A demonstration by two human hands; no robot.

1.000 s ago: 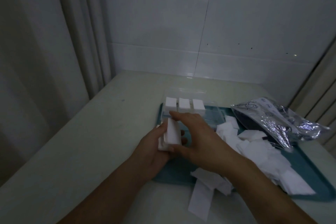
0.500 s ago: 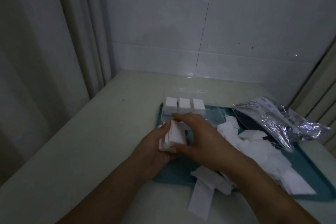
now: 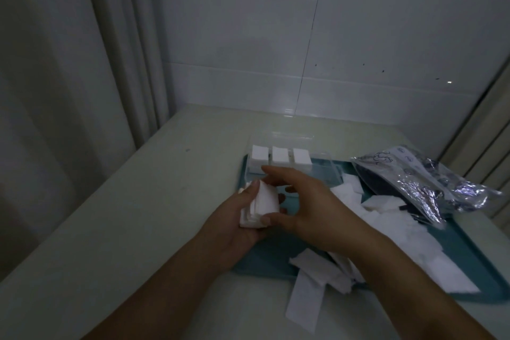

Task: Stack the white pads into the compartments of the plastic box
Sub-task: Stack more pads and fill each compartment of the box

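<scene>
Squaring a bundle before boxing

Now both hands clamp one stack of white pads (image 3: 259,205): left hand (image 3: 234,225) cradles it, right hand (image 3: 306,201) pinches its edges, apparently aligning it. Plastic box (image 3: 320,171) waits at twelve o'clock.

You are viewing the scene through a single wide-angle camera worn on the person's head; no second view is overlapping it. It is looking forward and down across the pale rectangular table (image 3: 116,229) toward the white tiled wall (image 3: 358,36). It is sitting close over the flat teal plastic tray (image 3: 265,262), with both forearms entering from the bottom edge.
</scene>
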